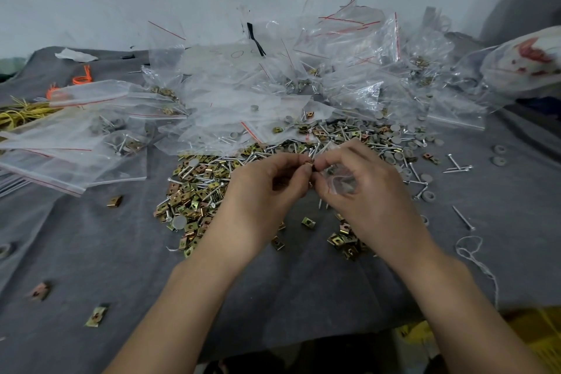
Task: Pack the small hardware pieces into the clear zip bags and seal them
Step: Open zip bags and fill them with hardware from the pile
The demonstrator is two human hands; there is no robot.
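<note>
My left hand (267,188) pinches a small brass clip (309,164) between thumb and fingertips, right at the mouth of a small clear zip bag (341,182). My right hand (361,188) grips that bag, fingers curled round its crumpled top. Both hands hover over a grey cloth (91,252). Beneath and behind them lies a heap of brass clips (194,191), silver nails (328,136) and grey round washers (397,143). A few pieces show through the held bag.
A mound of clear zip bags (273,91) with red seal lines covers the back, several holding hardware. Flat bags (76,161) lie at left. Orange and yellow ties (27,112) sit far left. Stray clips (96,316), nails (463,217) and a white thread (470,249) dot the cloth.
</note>
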